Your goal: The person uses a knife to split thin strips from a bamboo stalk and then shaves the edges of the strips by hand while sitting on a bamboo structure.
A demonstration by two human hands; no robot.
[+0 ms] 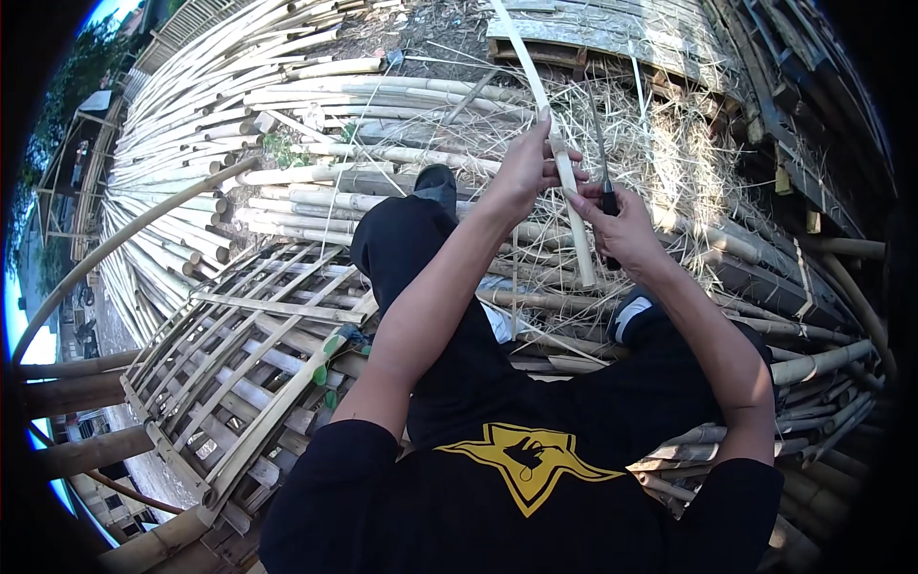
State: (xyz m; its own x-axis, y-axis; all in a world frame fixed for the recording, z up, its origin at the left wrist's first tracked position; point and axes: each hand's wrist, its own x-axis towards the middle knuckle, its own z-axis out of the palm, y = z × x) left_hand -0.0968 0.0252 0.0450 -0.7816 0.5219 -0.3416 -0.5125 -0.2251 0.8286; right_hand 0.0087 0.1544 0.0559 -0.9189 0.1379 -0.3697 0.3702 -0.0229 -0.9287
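A long, pale bamboo strip (529, 69) runs from the top of the view down between my hands, its near end hanging free just past my right hand. My left hand (524, 170) is closed around the strip, thumb pointing up along it. My right hand (623, 230) grips the black handle of a knife (609, 196), its thin blade pointing away from me. The thumb of that same hand rests at the strip's edge. Blade and strip lie side by side, with a gap between them toward the tip.
Bamboo poles (316, 225) lie across the ground ahead and to the left. Thin shavings (660, 163) litter the area beyond my hands. A bamboo lattice (258, 308) stands at my left, and a slatted wooden platform (622, 33) lies at the far right.
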